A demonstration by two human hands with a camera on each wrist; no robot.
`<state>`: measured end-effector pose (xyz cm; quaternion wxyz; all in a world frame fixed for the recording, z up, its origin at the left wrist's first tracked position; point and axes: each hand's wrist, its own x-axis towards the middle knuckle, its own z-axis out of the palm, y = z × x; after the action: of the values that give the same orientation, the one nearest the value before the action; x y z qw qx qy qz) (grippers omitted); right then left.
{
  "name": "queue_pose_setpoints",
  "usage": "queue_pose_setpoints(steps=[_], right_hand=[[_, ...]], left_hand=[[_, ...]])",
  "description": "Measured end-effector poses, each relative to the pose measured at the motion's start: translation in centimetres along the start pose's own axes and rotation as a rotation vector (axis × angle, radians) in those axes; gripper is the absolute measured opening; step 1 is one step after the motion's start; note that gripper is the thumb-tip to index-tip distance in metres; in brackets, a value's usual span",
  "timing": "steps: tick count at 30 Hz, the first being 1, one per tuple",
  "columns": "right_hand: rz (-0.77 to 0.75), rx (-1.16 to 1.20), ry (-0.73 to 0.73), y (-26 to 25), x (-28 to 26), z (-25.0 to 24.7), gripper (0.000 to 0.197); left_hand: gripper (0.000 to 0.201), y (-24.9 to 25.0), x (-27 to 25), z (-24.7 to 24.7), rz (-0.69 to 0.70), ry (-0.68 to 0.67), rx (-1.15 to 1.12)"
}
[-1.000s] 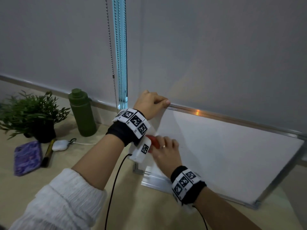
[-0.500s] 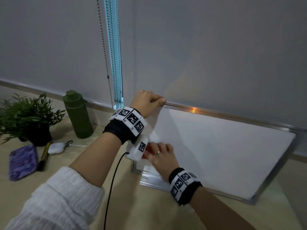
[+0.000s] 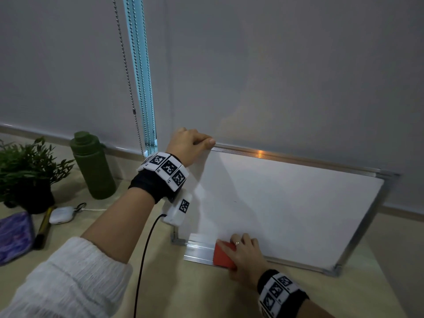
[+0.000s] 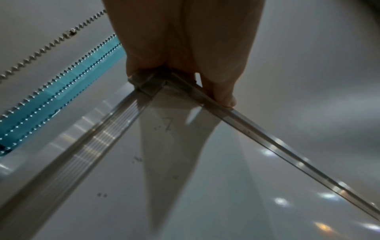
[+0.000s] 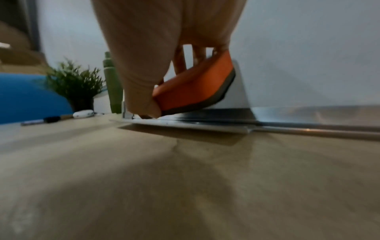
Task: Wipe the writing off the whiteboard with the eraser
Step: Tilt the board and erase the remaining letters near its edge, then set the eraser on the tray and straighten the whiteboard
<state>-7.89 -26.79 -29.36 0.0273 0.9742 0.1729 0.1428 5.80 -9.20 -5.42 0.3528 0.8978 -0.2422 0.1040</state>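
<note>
A white whiteboard (image 3: 286,203) in a metal frame leans against the grey blind on the desk. My left hand (image 3: 189,143) grips its top left corner (image 4: 152,82), thumb and fingers curled over the frame. Faint marker traces (image 4: 167,125) show near that corner in the left wrist view. My right hand (image 3: 244,255) holds the orange eraser (image 3: 223,254) at the board's lower left, on the metal tray (image 3: 199,249). In the right wrist view the eraser (image 5: 195,87) is tilted, its grey felt edge touching the tray (image 5: 205,125).
A green bottle (image 3: 93,166), a potted plant (image 3: 25,177), a white earbud case (image 3: 60,215), a marker (image 3: 42,228) and a purple cloth (image 3: 15,235) lie at the left of the desk. Bead chains (image 3: 126,65) hang behind my left hand.
My right hand has brought the eraser down from under my left wrist to the tray at the board's bottom edge. My left hand stays on the top corner.
</note>
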Motion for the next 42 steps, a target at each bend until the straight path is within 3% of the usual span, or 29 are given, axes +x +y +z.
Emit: queue_pose_setpoints(steps=[4,13,16,21,24,29,31,34,37,39,42], right_hand=[[0.045,0.131,-0.004,0.6,-1.1,-0.6,0.078],[-0.099,0.198,-0.103,0.1,0.0,-0.4,0.052],[-0.107,0.118,-0.06,-0.3,-0.4,-0.4,0.041],[0.042,0.033,0.087,-0.5,-1.2,-1.3,0.04],[0.214,0.033,0.273,1.1,-1.4,-2.9,0.04],[0.901,0.295,0.759,7.0,-1.5,-7.8,0.059],[1.141,0.4,0.93,9.7,-2.0,-9.8,0.063],[1.414,0.496,1.064,13.3,-3.2,-11.7,0.065],[1.437,0.585,1.056,16.6,-4.9,-12.1,0.052],[1.439,0.711,0.89,18.2,-6.1,-11.9,0.044],[1.309,0.788,0.653,19.7,-7.4,-11.0,0.034]], left_hand=[[0.026,0.0,0.1,0.2,0.009,0.012,0.004],[0.026,-0.1,-0.1,0.1,0.009,0.027,0.002],[0.027,0.0,-0.4,0.1,0.014,0.034,0.008],[0.028,0.0,-0.5,0.1,0.027,0.045,0.009],[0.028,-0.2,-0.6,0.4,0.057,0.082,0.024],[0.041,-0.8,-1.0,1.5,0.129,0.217,0.011],[0.032,-0.9,-1.3,2.0,0.07,0.32,-0.07],[0.021,-0.5,-2.0,2.6,-0.077,0.484,-0.387],[0.027,-1.5,-3.0,2.9,-0.25,0.513,-0.663],[0.029,-3.1,-3.5,3.1,-0.307,0.476,-0.777],[0.027,-5.4,-3.8,3.1,-0.284,0.376,-0.807]])
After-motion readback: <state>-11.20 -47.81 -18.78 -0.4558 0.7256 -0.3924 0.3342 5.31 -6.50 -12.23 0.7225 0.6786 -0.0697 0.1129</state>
